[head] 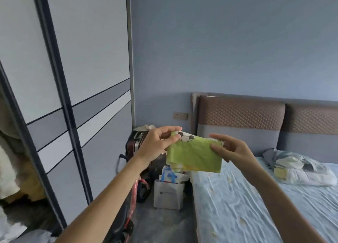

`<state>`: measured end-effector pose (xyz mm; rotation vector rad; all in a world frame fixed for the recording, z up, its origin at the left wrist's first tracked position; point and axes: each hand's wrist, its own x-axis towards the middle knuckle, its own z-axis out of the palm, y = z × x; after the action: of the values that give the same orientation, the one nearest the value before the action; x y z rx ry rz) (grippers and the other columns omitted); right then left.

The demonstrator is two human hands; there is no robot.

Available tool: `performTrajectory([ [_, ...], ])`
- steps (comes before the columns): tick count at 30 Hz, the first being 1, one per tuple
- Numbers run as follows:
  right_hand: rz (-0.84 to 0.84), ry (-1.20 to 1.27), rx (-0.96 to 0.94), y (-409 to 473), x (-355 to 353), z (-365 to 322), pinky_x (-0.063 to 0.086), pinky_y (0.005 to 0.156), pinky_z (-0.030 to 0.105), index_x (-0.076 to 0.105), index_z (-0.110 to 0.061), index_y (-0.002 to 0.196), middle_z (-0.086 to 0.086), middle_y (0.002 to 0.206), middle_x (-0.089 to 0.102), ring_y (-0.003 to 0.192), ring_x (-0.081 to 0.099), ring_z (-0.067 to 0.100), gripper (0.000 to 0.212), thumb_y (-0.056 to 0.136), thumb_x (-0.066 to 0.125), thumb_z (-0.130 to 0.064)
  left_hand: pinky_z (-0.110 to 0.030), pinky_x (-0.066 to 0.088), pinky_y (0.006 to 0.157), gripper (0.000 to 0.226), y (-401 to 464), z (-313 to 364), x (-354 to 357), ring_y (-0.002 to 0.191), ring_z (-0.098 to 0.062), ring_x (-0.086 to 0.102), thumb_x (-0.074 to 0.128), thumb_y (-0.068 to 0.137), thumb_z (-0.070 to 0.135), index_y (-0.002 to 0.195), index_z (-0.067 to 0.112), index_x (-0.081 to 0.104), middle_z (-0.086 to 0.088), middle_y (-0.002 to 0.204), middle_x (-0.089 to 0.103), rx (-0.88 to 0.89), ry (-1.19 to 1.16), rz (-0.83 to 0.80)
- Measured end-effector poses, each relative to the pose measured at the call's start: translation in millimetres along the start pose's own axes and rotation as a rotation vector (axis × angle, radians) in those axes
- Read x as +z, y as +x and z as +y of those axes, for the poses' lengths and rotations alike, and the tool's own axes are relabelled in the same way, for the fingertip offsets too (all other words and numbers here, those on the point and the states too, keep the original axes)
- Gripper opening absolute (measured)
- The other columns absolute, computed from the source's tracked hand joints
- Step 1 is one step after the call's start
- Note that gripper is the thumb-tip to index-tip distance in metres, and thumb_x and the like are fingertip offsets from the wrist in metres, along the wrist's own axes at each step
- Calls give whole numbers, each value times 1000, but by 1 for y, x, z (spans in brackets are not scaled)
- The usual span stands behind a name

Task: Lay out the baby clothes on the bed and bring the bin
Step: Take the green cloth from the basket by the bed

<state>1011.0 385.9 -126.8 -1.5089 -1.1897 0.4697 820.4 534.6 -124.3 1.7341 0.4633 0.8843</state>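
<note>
I hold up a small green baby garment with a football print along its top edge, in the air beside the bed. My left hand pinches its upper left corner. My right hand pinches its right edge between thumb and fingers. The garment hangs folded over the gap between the bed and the floor. A heap of other pale clothes lies near the head of the bed on the light blue sheet. No bin is in view.
A sliding wardrobe fills the left side, its door partly open. On the floor between it and the bed stand a dark suitcase, a white bag and a red-framed scooter. A brown padded headboard backs the bed.
</note>
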Motion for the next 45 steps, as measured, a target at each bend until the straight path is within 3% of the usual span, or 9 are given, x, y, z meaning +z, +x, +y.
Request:
performTrajectory([
  [5, 70, -27, 59, 89, -9, 29, 36, 54, 19, 70, -25, 105, -12, 53, 49, 53, 42, 3, 23, 85, 67, -16, -29, 57, 79, 24, 113, -38, -13, 88, -14, 70, 66, 87, 14, 110, 20, 69, -4, 94, 75, -9, -47, -113],
  [17, 321, -52, 176, 220, -103, 130, 38, 54, 18, 71, -22, 103, -15, 51, 45, 51, 43, 3, 19, 85, 67, -18, -14, 51, 72, 26, 321, -114, 82, 85, -4, 67, 63, 87, 4, 111, 13, 66, -3, 97, 72, -5, -115, -374],
  [23, 422, -25, 188, 278, -172, 185, 41, 56, 8, 70, -18, 105, -13, 64, 63, 56, 54, -3, 18, 87, 65, -16, -12, 49, 74, 29, 428, -143, 162, 88, -3, 66, 64, 87, 6, 115, 10, 65, -5, 102, 71, 3, -100, -470],
  [26, 501, 3, 195, 301, -213, 203, 43, 58, 8, 70, -17, 105, -12, 66, 63, 59, 55, -3, 18, 87, 64, -15, -11, 49, 74, 29, 475, -152, 206, 89, -1, 65, 64, 87, 6, 116, 10, 65, -2, 101, 70, 17, -129, -517],
  [29, 571, 17, 223, 318, -248, 226, 50, 75, 18, 72, -20, 103, 4, 87, 71, 79, 63, 4, 20, 83, 68, -19, -13, 50, 75, 29, 514, -167, 248, 90, -3, 65, 65, 86, 5, 115, 10, 65, -1, 100, 70, 6, -147, -588],
  [32, 624, 18, 284, 326, -280, 256, 49, 82, 36, 72, -20, 104, 22, 92, 67, 85, 61, 14, 33, 74, 71, -33, -14, 51, 76, 27, 551, -189, 295, 89, -4, 65, 64, 87, 4, 113, 12, 65, -3, 100, 70, -19, -165, -693],
  [36, 779, 40, 364, 324, -317, 299, 53, 75, 20, 71, -20, 103, -5, 84, 71, 80, 64, 5, 20, 84, 67, -15, -14, 52, 73, 29, 592, -217, 371, 85, -1, 65, 59, 89, 2, 117, 8, 62, -2, 100, 69, -64, -238, -873],
  [40, 926, 23, 494, 313, -344, 334, 53, 71, 22, 68, -17, 110, 3, 91, 70, 78, 63, 9, 23, 87, 64, -15, -20, 54, 78, 31, 620, -252, 445, 97, -12, 66, 62, 89, 8, 119, 16, 62, -8, 110, 69, -63, -231, -1067],
  [45, 1073, 65, 641, 299, -351, 404, 49, 62, 23, 68, -20, 110, 6, 93, 72, 76, 65, 10, 26, 86, 66, -14, -27, 54, 86, 32, 629, -320, 518, 110, -16, 61, 63, 89, 11, 119, 26, 62, -3, 120, 63, -141, -189, -1303],
])
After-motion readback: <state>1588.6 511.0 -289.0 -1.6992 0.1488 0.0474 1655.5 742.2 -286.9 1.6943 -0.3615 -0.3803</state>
